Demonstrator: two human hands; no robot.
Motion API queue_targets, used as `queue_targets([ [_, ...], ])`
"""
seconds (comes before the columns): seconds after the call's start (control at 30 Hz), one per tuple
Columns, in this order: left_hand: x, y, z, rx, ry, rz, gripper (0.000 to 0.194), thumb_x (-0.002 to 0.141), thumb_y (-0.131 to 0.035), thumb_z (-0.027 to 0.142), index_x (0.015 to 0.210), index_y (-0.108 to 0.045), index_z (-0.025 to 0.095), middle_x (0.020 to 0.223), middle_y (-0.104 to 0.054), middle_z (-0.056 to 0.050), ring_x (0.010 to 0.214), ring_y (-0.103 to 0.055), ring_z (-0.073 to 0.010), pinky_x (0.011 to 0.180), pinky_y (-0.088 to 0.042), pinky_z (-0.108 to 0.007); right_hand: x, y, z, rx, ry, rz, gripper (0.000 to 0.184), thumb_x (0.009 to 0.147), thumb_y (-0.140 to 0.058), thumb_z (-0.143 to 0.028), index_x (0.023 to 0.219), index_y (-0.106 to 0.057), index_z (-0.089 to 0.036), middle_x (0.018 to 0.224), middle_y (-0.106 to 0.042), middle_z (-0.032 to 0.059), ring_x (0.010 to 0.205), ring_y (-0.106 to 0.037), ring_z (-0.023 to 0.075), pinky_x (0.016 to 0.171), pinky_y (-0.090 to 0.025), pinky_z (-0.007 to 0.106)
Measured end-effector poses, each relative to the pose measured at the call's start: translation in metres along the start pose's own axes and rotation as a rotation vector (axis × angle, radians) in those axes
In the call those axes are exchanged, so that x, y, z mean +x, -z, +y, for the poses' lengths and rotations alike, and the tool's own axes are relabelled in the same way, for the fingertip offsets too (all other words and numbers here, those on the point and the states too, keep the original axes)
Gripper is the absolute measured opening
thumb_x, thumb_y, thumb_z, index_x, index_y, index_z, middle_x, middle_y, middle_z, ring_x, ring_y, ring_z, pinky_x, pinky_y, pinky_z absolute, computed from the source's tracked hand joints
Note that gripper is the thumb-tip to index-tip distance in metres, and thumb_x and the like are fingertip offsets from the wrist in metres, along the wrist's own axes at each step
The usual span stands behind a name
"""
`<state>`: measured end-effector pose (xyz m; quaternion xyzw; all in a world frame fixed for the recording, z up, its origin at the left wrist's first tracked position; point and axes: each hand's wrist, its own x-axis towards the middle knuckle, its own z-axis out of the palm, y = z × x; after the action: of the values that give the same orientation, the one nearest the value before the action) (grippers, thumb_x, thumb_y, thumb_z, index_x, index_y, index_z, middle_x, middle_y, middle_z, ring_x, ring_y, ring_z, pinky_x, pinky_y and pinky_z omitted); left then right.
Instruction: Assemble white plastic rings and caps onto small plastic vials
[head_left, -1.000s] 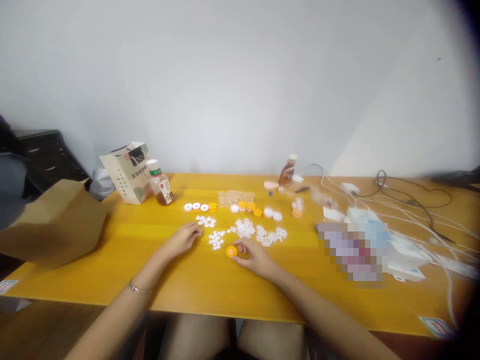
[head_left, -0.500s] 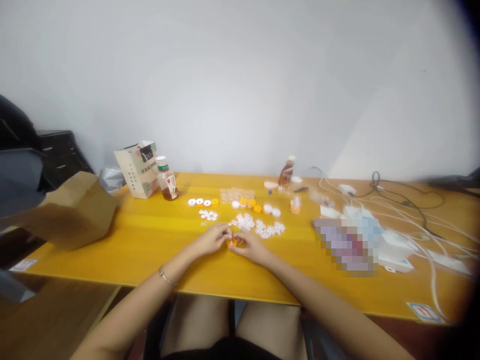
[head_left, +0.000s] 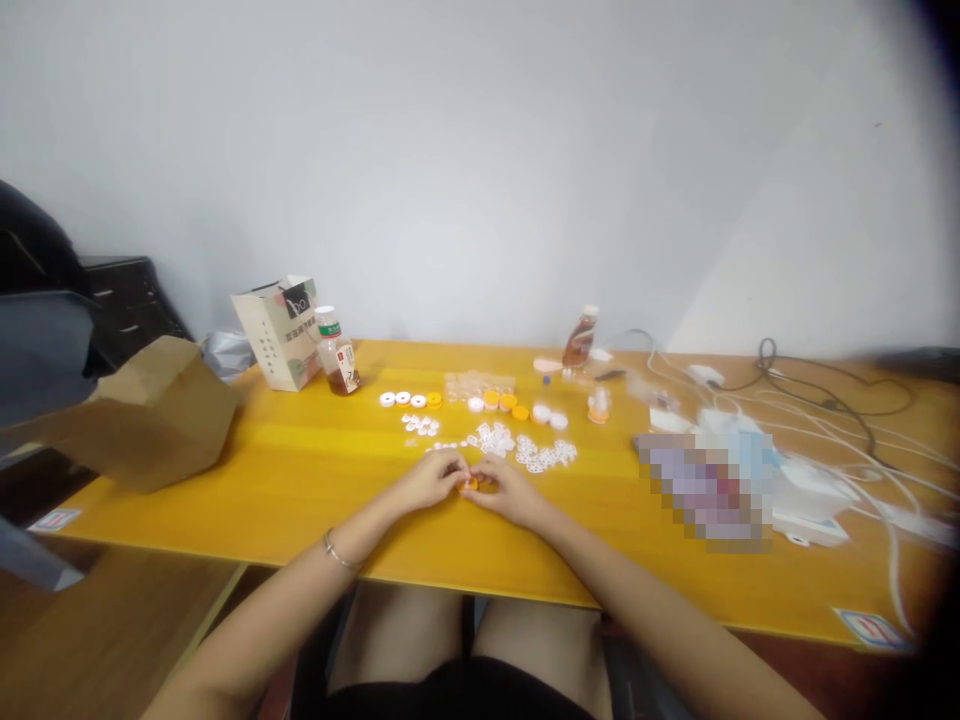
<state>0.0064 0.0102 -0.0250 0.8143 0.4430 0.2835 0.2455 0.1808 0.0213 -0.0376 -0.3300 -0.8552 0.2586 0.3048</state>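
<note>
Both hands' fingers point(head_left: 450, 470) pinched on the orange cap point(head_left: 471, 484), bare table point(head_left: 315, 500) toward the near edge.

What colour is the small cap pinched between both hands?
Orange cap, seen in the head view, between left hand and right hand.

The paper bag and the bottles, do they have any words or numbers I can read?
Paper bag: dark logo patch and printed lines, too blurred to read.
Tea bottle: red-and-white label, too small to read.
Brown bottle: no readable text.
Stickers on the table corners: blurred, unreadable.
</note>
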Motion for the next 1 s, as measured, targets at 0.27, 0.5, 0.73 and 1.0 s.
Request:
queue_targets([
  [0.27,-0.003,0.000,0.004,0.009,-0.012,0.013,0.017,0.078,-0.048,0.025,0.076,-0.062,0.015,0.073,-0.060,-0.002,0.068,-0.052,-0.0121,0.063,-0.038,-0.022,-0.001,0.001,0.000,-0.002,0.005,-0.004,0.016,0.072,-0.057,-0.033,0.083,-0.064,-0.023,0.072,-0.051,0.0006,0.069,-0.049,0.0137,0.063,-0.039,0.025],
  [0.5,-0.005,0.006,0.006,0.025,-0.055,0.020,0.022,0.081,-0.045,0.026,0.082,-0.065,0.016,0.079,-0.063,-0.003,0.072,-0.054,-0.0133,0.070,-0.039,-0.023,-0.002,0.000,0.001,-0.018,-0.002,-0.001,0.020,0.073,-0.056,-0.032,0.091,-0.063,-0.024,0.074,-0.053,0.0013,0.071,-0.049,0.0146,0.066,-0.040,0.026],
  [0.73,-0.009,0.009,0.004,0.061,-0.030,0.052,0.020,0.080,-0.047,0.025,0.086,-0.064,0.017,0.079,-0.062,-0.003,0.072,-0.053,-0.0128,0.067,-0.040,-0.022,-0.004,0.002,0.002,-0.030,-0.002,0.027,0.026,0.073,-0.057,-0.031,0.098,-0.062,-0.025,0.079,-0.053,0.0023,0.076,-0.051,0.0153,0.070,-0.042,0.027],
  [1.0,-0.011,0.014,0.005,0.202,-0.198,-0.040,0.023,0.083,-0.043,0.022,0.094,-0.062,0.020,0.092,-0.064,-0.003,0.086,-0.057,-0.0147,0.081,-0.040,-0.025,-0.004,0.003,0.004,0.002,0.006,0.085,0.023,0.073,-0.057,-0.026,0.095,-0.059,-0.021,0.083,-0.058,0.0033,0.077,-0.055,0.0151,0.068,-0.044,0.026],
])
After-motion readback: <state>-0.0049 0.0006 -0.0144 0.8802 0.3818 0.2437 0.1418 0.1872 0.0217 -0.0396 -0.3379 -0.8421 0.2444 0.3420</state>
